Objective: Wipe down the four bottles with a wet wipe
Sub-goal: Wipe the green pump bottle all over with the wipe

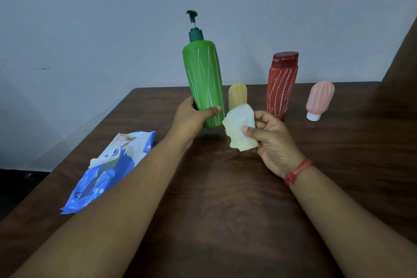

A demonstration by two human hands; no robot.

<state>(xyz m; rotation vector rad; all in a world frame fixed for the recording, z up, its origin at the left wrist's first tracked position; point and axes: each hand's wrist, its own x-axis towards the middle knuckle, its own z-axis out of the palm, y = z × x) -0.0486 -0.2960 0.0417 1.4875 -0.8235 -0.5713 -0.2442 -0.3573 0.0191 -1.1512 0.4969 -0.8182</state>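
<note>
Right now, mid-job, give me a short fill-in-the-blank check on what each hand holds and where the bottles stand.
1. The left hand grips the ____ pump bottle.
2. The right hand holds a crumpled ____ between thumb and fingers.
3. The pink bottle stands on its ____ cap.
4. The wipes pack lies to the ____ of the left forearm.

Missing words: green; wet wipe; white; left
</note>
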